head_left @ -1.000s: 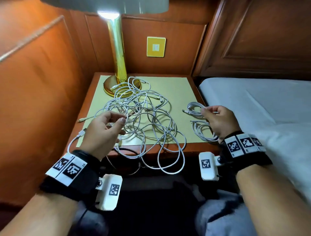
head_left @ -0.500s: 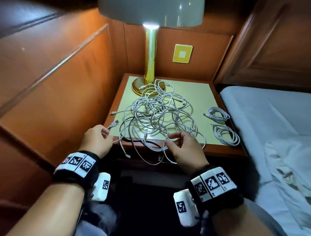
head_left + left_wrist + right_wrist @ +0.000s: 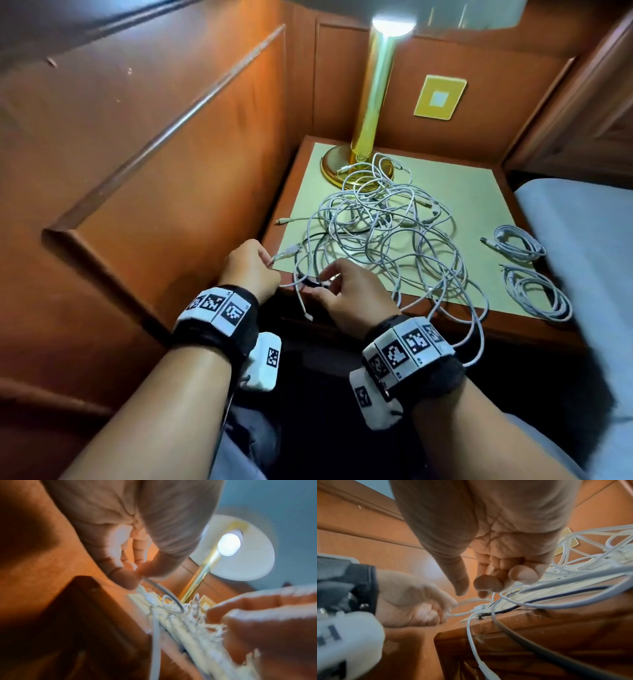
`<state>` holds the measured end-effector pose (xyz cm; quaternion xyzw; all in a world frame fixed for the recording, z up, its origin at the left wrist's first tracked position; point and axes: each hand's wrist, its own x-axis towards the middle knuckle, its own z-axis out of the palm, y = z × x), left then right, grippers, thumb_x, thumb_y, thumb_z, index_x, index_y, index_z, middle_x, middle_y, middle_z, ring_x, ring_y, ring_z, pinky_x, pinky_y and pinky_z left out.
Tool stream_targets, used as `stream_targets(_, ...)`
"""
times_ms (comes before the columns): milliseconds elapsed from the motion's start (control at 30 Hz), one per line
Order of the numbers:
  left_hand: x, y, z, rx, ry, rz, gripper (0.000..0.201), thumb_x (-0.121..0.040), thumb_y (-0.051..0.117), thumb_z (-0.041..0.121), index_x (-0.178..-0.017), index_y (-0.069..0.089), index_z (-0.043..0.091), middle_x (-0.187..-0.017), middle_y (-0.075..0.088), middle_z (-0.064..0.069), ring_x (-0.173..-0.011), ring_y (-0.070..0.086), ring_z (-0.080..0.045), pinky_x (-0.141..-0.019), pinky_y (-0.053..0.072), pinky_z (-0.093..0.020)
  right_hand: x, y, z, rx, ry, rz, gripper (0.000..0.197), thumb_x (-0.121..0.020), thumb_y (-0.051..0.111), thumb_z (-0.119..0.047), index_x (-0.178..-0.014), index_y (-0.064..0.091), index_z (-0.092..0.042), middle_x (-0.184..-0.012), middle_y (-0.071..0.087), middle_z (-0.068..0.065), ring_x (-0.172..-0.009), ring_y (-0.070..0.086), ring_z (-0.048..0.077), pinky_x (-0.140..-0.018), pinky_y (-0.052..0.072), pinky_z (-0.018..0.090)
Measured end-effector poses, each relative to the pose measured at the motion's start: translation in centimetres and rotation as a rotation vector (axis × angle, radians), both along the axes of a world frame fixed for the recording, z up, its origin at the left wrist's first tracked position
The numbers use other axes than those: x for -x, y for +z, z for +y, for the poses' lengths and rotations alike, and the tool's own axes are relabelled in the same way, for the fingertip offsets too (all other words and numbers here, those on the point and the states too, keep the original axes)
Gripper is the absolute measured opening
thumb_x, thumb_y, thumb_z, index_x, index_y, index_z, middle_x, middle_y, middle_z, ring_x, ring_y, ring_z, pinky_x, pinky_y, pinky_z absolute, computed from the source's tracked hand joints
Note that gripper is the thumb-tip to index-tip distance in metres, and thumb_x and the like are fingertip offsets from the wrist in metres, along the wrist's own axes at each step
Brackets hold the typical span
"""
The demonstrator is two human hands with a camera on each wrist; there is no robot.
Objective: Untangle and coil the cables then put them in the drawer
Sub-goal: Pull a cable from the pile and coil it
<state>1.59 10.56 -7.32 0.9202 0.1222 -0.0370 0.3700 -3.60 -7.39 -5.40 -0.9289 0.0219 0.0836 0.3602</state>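
A tangle of white cables (image 3: 383, 233) lies on the nightstand (image 3: 479, 205), with loops hanging over its front edge. Two coiled cables (image 3: 517, 243) (image 3: 537, 298) lie apart at the right. My left hand (image 3: 265, 260) is at the front left corner and pinches a white cable (image 3: 164, 589) just behind its plug (image 3: 286, 254). My right hand (image 3: 325, 277) is close beside it at the front edge. Its curled fingers (image 3: 488, 584) hook a white strand (image 3: 493, 596) of the tangle. A dark cable (image 3: 556, 597) runs under them.
A brass lamp (image 3: 373, 113) stands at the back of the nightstand, its base (image 3: 332, 168) under part of the tangle. Wood panelling (image 3: 171, 171) closes off the left side. A bed with a white sheet (image 3: 589, 246) borders the right.
My right hand left the coils at the right and came across to the front left, next to the left hand. The left hand has stayed at the corner on its cable.
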Motion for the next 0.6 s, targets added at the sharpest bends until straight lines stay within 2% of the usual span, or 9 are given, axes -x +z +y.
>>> stream_targets(67, -0.1, 0.5, 0.0, 0.242, 0.034, -0.083, 0.017, -0.072, 0.066, 0.009, -0.080, 0.056, 0.021, -0.081, 0.060, -0.003, -0.074, 0.063, -0.032, -0.067, 0.057, -0.040, -0.4, -0.1, 0.4, -0.007, 0.016, -0.016, 0.031, -0.085, 0.072, -0.045, -0.110, 0.058, -0.031, -0.086, 0.063, -0.009, -0.084, 0.060, 0.013, -0.073, 0.046, 0.028)
stream_targets(100, 0.0, 1.0, -0.1, 0.366, 0.034, -0.133, 0.020, -0.074, 0.067, 0.006, -0.082, 0.057, 0.021, -0.080, 0.058, -0.004, -0.068, 0.060, -0.030, -0.061, 0.057, -0.039, -0.5, 0.1, 0.4, -0.016, 0.027, -0.027, 0.037, -0.086, 0.073, -0.040, -0.117, 0.057, -0.031, -0.086, 0.062, -0.009, -0.083, 0.059, 0.012, -0.071, 0.043, 0.026)
stream_targets(200, 1.0, 2.7, -1.1, 0.732, 0.007, -0.224, 0.019, -0.078, 0.060, -0.003, -0.088, 0.059, 0.013, -0.082, 0.055, -0.008, -0.049, 0.049, -0.017, -0.042, 0.044, -0.025, -0.7, 0.4, 0.3, -0.019, 0.063, -0.070, 0.059, -0.086, 0.073, -0.032, -0.139, 0.046, -0.034, -0.090, 0.059, -0.008, -0.079, 0.055, 0.010, -0.070, 0.037, 0.022)
stream_targets(300, 2.2, 3.9, -1.4, 0.905, -0.043, -0.278, 0.024, -0.069, 0.049, 0.002, -0.087, 0.062, 0.011, -0.079, 0.054, -0.006, -0.046, 0.043, -0.013, -0.040, 0.036, -0.020, -1.1, 0.9, 0.5, -0.148, 0.022, -0.111, 0.068, -0.091, 0.068, -0.020, -0.148, 0.034, -0.036, -0.101, 0.065, -0.004, -0.074, 0.062, 0.010, -0.073, 0.048, 0.025)
stream_targets(333, 2.5, 3.9, -1.4, 0.888, -0.056, -0.288, 0.025, -0.068, 0.049, 0.002, -0.086, 0.063, 0.012, -0.078, 0.054, -0.005, -0.048, 0.042, -0.013, -0.041, 0.035, -0.020, -1.3, 1.2, 0.5, -0.328, -0.030, -0.103, 0.065, -0.093, 0.061, -0.011, -0.149, 0.035, -0.031, -0.103, 0.066, 0.000, -0.073, 0.065, 0.011, -0.069, 0.052, 0.028)
stream_targets(400, 3.0, 4.0, -1.3, 0.737, -0.135, -0.329, 0.025, -0.068, 0.049, 0.004, -0.083, 0.065, 0.016, -0.075, 0.056, 0.000, -0.053, 0.043, -0.010, -0.047, 0.038, -0.019, -1.7, 2.0, 0.3, -0.870, -0.166, -0.022, 0.055, -0.095, 0.044, 0.006, -0.145, 0.039, -0.016, -0.103, 0.063, 0.011, -0.072, 0.069, 0.019, -0.058, 0.050, 0.029)
stream_targets(467, 3.2, 3.8, -1.3, 0.542, -0.249, -0.339, 0.024, -0.072, 0.051, 0.003, -0.082, 0.065, 0.021, -0.073, 0.056, 0.007, -0.055, 0.042, -0.007, -0.052, 0.038, -0.016, -2.0, 3.0, 0.0, -1.268, -0.269, 0.077, 0.042, -0.097, 0.037, 0.004, -0.136, 0.046, -0.010, -0.104, 0.061, 0.015, -0.079, 0.071, 0.027, -0.059, 0.049, 0.032)
stream_targets(533, 3.2, 3.5, -1.5, 0.393, -0.296, -0.285, 0.028, -0.077, 0.056, -0.003, -0.080, 0.065, 0.023, -0.072, 0.057, 0.010, -0.051, 0.041, -0.004, -0.052, 0.037, -0.016, -2.1, 3.4, -0.3, -1.378, -0.292, 0.118, 0.027, -0.101, 0.044, -0.008, -0.127, 0.053, -0.009, -0.102, 0.064, 0.014, -0.077, 0.072, 0.023, -0.061, 0.050, 0.029)
stream_targets(600, 3.0, 3.2, -1.5, 0.254, -0.298, -0.242, 0.026, -0.079, 0.060, -0.002, -0.081, 0.065, 0.023, -0.076, 0.061, 0.009, -0.054, 0.047, -0.004, -0.056, 0.039, -0.015, -2.1, 3.2, -0.5, -1.288, -0.289, 0.087, 0.029, -0.097, 0.057, -0.006, -0.126, 0.055, -0.005, -0.091, 0.066, 0.011, -0.066, 0.068, 0.015, -0.057, 0.049, 0.024)
